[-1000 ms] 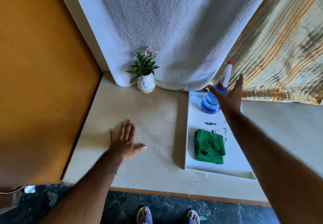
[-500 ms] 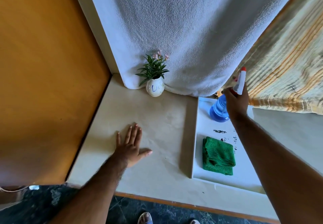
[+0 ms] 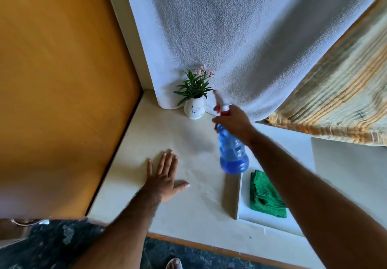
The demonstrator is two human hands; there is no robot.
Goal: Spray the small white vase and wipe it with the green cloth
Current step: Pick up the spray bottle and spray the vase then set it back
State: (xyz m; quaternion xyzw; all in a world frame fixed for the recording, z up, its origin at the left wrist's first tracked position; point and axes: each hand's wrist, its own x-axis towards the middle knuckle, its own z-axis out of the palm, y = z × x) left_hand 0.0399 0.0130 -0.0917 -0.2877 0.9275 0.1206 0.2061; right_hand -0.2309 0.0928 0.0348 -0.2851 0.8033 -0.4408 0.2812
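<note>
The small white vase point(image 3: 194, 109) with a blue mark and a green plant stands at the back of the cream counter, against the white towel. My right hand point(image 3: 235, 122) is shut on the neck of the blue spray bottle point(image 3: 232, 153), held in the air and tilted, its red and white nozzle pointing toward the vase from a short distance to its right. My left hand point(image 3: 164, 179) lies flat and open on the counter, fingers spread. The folded green cloth point(image 3: 265, 195) lies on the white board at the right.
A white board point(image 3: 239, 201) lies on the counter point(image 3: 188, 205) at the right. A white towel point(image 3: 230, 38) hangs behind the vase, a striped cloth point(image 3: 339, 101) beside it. An orange-brown wall point(image 3: 62, 80) bounds the left side. Dark floor and a foot show below the counter's front edge.
My right hand closed on the spray bottle, lifted it off the white board and carried it left toward the vase. The left hand stayed flat on the counter.
</note>
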